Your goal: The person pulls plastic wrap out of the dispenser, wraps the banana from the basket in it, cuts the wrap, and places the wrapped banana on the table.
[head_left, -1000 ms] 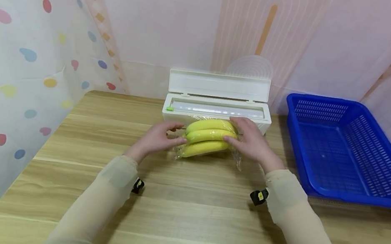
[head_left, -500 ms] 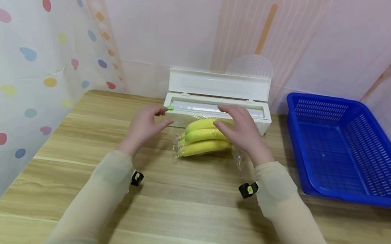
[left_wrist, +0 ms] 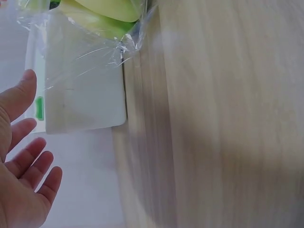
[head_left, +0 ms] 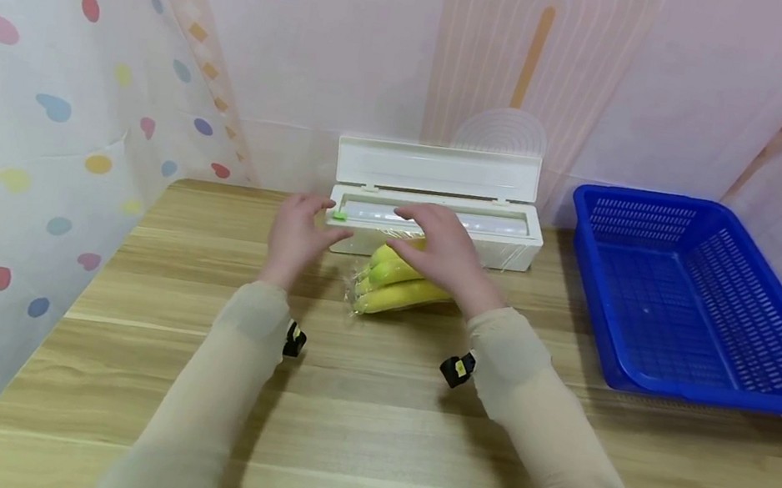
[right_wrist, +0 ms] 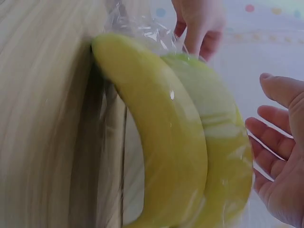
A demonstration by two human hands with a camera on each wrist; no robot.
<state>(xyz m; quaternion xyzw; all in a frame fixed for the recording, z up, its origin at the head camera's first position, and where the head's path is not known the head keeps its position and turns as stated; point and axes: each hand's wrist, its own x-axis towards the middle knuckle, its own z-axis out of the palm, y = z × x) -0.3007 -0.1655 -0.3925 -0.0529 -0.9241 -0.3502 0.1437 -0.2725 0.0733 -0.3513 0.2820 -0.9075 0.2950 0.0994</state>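
A bunch of yellow bananas, green-tinged at the stems, lies on the table with clear plastic film around it. Loose film bunches beyond the stem ends in the left wrist view. Directly behind the bananas stands a white cling film dispenser, lid raised, a roll visible inside. My left hand hovers by the dispenser's left end near its green slider, fingers bent loosely around nothing. Over the bananas is my right hand, thumb and fingers spread apart and gripping nothing; it hides part of the bunch.
On the right of the wooden table sits a blue plastic basket with slotted walls. Patterned cloth hangs behind the table and along its left side. A small black camera is worn at each wrist.
Both hands have come off the bananas. My left hand went left and up beside the dispenser; my right hand slid left over the bunch. The bananas stay nearly in place.
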